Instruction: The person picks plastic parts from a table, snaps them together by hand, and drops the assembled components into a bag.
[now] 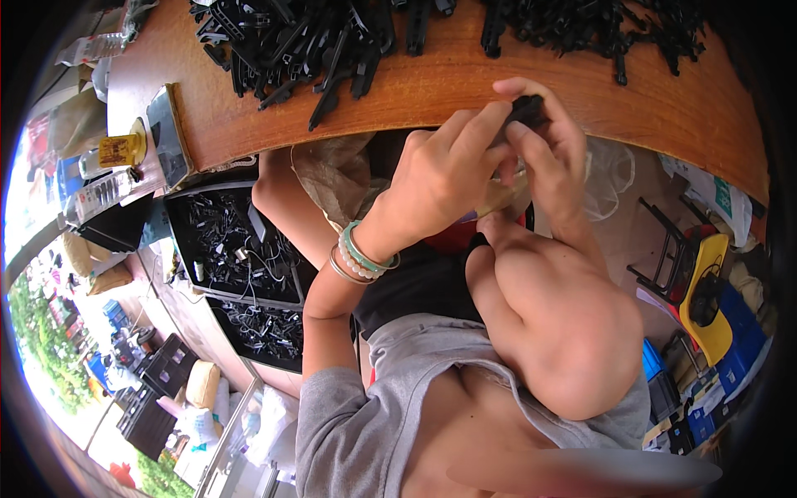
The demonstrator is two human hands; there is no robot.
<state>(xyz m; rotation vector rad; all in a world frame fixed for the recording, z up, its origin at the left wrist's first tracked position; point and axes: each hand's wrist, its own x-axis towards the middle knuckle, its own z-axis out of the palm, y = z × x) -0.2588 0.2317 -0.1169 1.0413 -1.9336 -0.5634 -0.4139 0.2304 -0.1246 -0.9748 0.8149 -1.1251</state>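
Bare brown table (407,95) runs between its near edge and two heaps of black parts (303,50), at eleven and one o'clock from the view's centre. Over that edge, toward one, the left hand (444,170) and right hand (552,158) meet, fingers bent, closed on one black piece (528,110). Two black trays (249,300) lie at nine and eight.

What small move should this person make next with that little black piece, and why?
Perhaps turn the black piece slightly with the right hand, to bring more of it into sight: that hand's fingers and thumb curl around it, the left hand is close against it, and together they hide much of its shape.
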